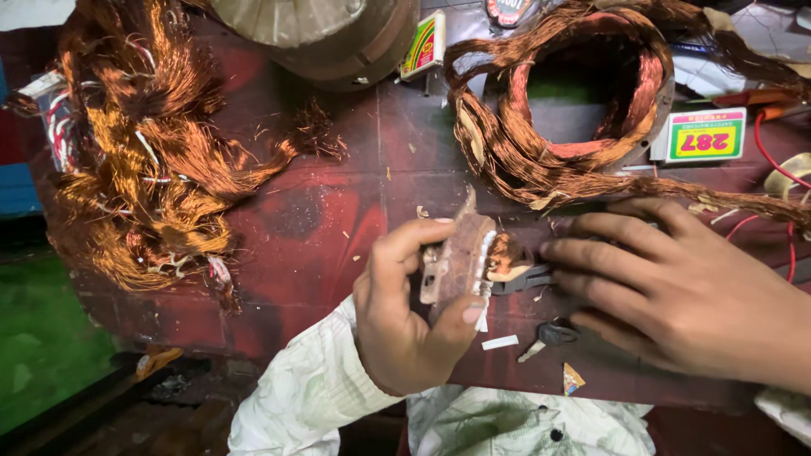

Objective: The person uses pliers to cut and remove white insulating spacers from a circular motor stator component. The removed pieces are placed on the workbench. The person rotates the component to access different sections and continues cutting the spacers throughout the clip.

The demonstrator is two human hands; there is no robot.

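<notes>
We have the left hand [405,317] clamped around a small brown wound coil piece [460,257], thumb under it, index finger hooked over the top; it sits upright just above the dark red table [321,228], in front of us. Right hand [676,291] lies flat, fingers pressed together over the handles of dark pliers [517,279]; the pliers' nose meets the coil piece at its right side. Whether that hand is actually squeezing the handles we can't tell, palm hides them.

Handling, our read: coil piece looks light and rigid in the core, but the white insulation strips and the copper strands at its edge are soft and will fray. Best held by the flat brown faces, as now, not by the loose wire end.

Just below the hands: a small key [549,336], a white paper scrap [499,342], a triangular scrap [573,378]. Further out, a ring of copper winding [583,93] behind the right hand, with a green-and-yellow matchbox [705,135] beside it. Far left, a big loose tangle of copper wire [144,152]. Top centre, a round metal housing [321,34], partly out of frame
</notes>
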